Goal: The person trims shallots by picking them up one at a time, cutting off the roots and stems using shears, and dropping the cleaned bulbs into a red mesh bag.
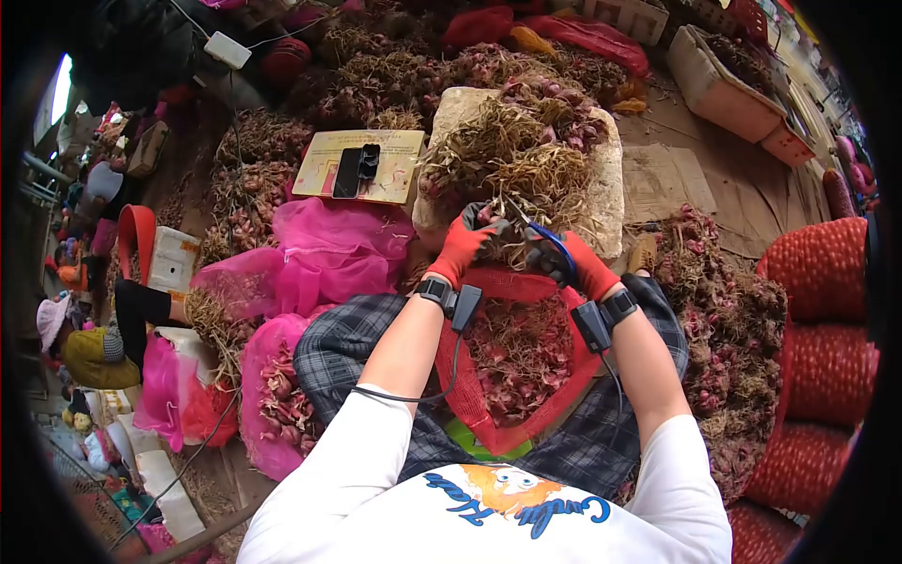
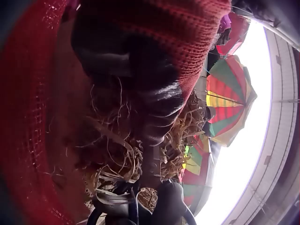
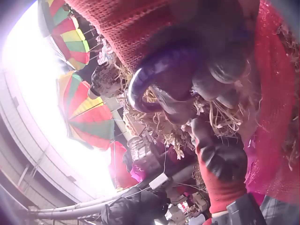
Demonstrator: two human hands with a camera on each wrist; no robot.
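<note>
Scissors [image 1: 562,246] with blue handles sit in our right hand [image 1: 573,265], its fingers curled about the loops; how wide the blades stand we cannot tell. Our left hand [image 1: 464,244] pinches a small shallot [image 1: 486,215] between bent fingers, left of the scissors, at the near edge of a pale block [image 1: 611,179] heaped with dried bunches [image 1: 526,141]. Nearer us, a red mesh sack [image 1: 503,437] holds loose bulbs [image 1: 521,352]. Pink netting [image 1: 338,246] lies to the left.
</note>
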